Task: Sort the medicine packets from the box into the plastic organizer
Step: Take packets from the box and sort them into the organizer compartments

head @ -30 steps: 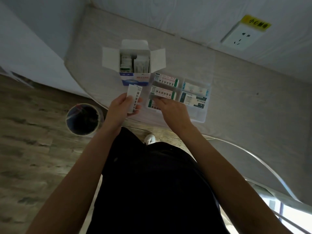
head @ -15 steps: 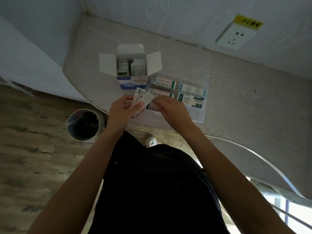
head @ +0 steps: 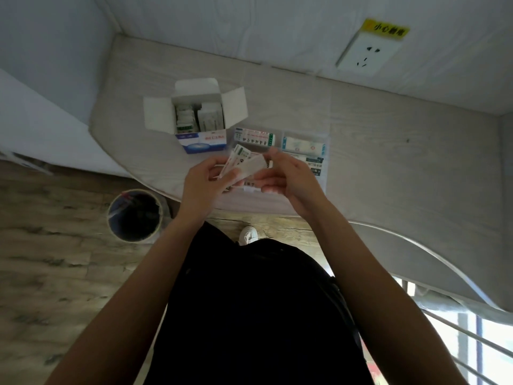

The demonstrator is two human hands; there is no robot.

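Since half a second ago, both hands have met above the near edge of the plastic organizer (head: 326, 151), and the small stack of packets is fanned out between them rather than held in the left hand alone. Head view: left hand (head: 204, 180) grips the lower ends of a few medicine packets (head: 240, 159), fingers curled round them from the left. Right hand (head: 288, 176) pinches the top white packet (head: 254, 166) by its right end, thumb and forefinger closed on it, remaining fingers loosely bent beneath. Both hands hang over the organizer's front-left compartments, hiding what lies in them. Organizer sits flat on the pale wood-grain table (head: 388, 151), just right of the open cardboard box (head: 198, 118). Its back-left compartment holds a packet with green and red print (head: 254, 137); back-right compartment holds a blue-edged packet (head: 302, 144); a dark-printed packet (head: 315, 166) shows partly beside the right hand. Box stands with flaps spread, more packets upright inside, blue label on its front face. Round waste bin (head: 134, 215) on the wooden floor, left of the person. White wall socket (head: 367, 52) with a yellow sticker on the wall behind. One white shoe (head: 248, 234) visible below the table edge.
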